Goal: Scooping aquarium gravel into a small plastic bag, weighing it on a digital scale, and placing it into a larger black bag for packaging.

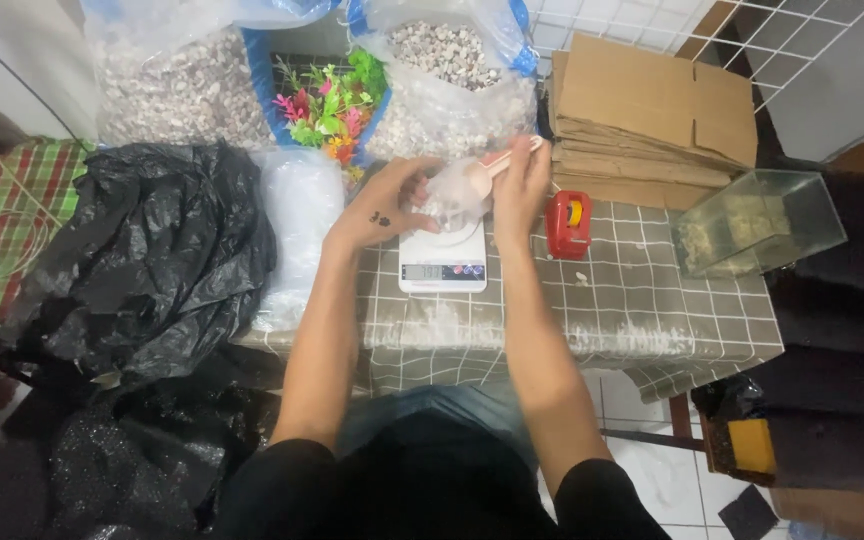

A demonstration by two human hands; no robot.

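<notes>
The left hand [384,208] pinches open a small, limp clear plastic bag of pebbles [449,196] on the white digital scale [442,262], best gripped at its rim, while the right hand [519,182] grasps a light, stiff pale scoop [497,163].

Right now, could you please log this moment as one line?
left hand: holds small clear bag | right hand: holds scoop at bag | bag on white scale
</notes>
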